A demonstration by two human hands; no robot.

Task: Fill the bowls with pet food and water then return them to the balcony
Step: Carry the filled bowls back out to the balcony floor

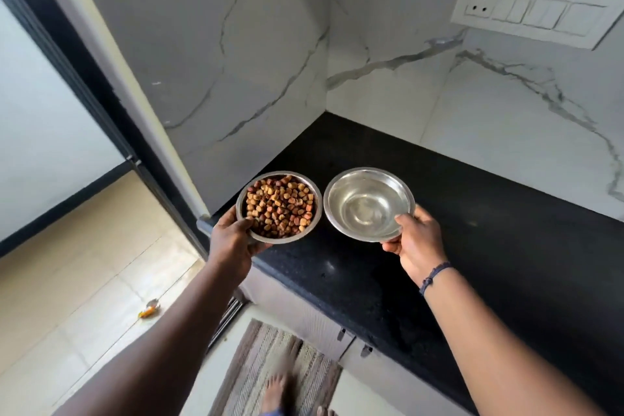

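L hand point(233, 236) grips the near rim of the food bowl point(305, 224), thumb over the edge, bowl full of brown pet food point(279, 207), at the left corner of the black table point(472, 230). R hand point(417, 240) pinches the near-right rim of the water bowl point(339, 213), just beside the food bowl w/ a thin gap; can't tell if either bowl sits on the table or is lifted. Striped mat point(270, 361) on the floor below, switch panel point(537, 8) on the marble wall.
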